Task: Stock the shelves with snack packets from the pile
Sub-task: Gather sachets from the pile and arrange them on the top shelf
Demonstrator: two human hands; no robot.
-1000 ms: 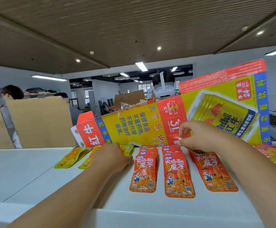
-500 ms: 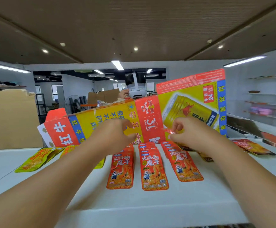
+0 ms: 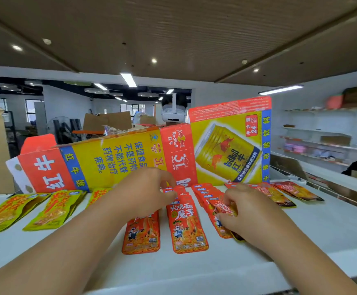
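Head view: red packets [image 3: 186,226] lie in three overlapping rows on the white shelf [image 3: 301,231]. The left hand [image 3: 143,192] pinches the top of the middle row. The right hand [image 3: 250,211] has its fingers [image 3: 226,223] curled round one red packet on the right row. The step looks like squaring up the rows; next, that packet needs laying flat and in line. Green packets [image 3: 52,211] lie to the left and orange packets [image 3: 288,192] to the right. The carton [image 3: 118,158] standing just behind limits depth.

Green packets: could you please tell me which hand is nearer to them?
Left. The left hand pinches red packets just right of the green packets; the right hand grips red packets farther right.
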